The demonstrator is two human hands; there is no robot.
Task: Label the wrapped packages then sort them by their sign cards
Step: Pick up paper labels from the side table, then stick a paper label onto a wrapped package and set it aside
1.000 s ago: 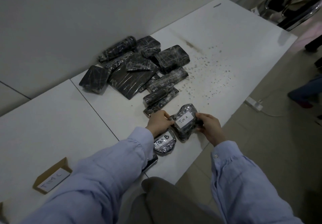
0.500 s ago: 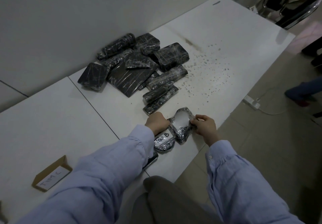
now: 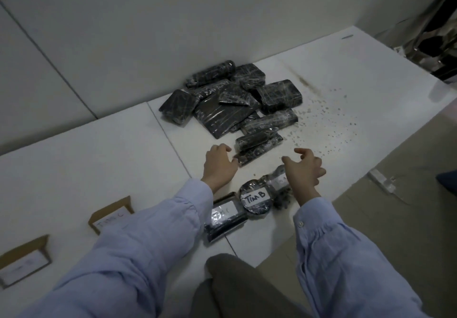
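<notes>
Left hand [image 3: 220,164] and right hand [image 3: 305,171] hover near packages [image 3: 220,117].

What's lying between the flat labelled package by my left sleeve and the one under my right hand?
The round package labelled Tim B, seen in the head view.

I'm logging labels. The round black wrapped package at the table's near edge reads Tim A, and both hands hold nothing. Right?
No. In the head view the round black wrapped package reads Tim B, not Tim A. The left hand and right hand hold nothing.
</notes>
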